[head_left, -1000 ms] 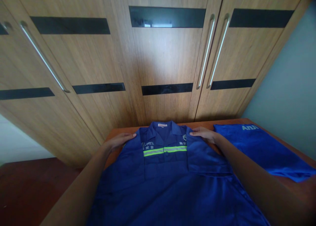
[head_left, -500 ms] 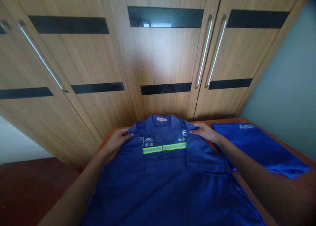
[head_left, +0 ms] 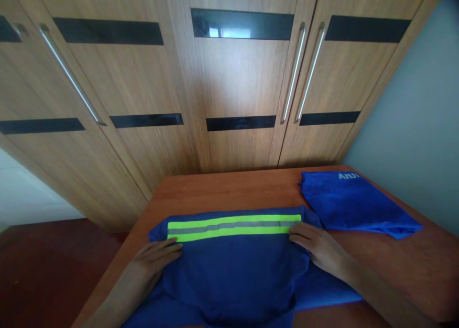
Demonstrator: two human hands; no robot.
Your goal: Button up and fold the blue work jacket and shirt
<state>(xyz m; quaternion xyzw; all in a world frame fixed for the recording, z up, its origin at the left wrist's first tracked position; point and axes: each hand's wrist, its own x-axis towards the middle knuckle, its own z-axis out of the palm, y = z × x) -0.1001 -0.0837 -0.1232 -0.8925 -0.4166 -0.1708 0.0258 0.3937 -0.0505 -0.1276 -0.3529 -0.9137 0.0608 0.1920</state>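
A dark blue work jacket lies folded over on the table in front of me. Its wide yellow-green reflective band, with a grey stripe, runs along the far edge. My left hand grips the cloth at the left end of the band, fingers bent over it and thumb hidden. At the right end, my right hand holds the jacket in the same way, its thumb also out of sight. Collar and chest lettering are hidden under the fold. Loose cloth spreads past both wrists toward me.
A brighter blue folded garment with white letters lies at the right on the reddish-brown table. Behind stands a wooden wardrobe with long metal handles. A pale wall rises on the right; dark red floor shows at left.
Both hands have drawn the jacket's collar and shoulder end back toward me and folded it over. The chest side went out of sight, and the reflective band now faces up.
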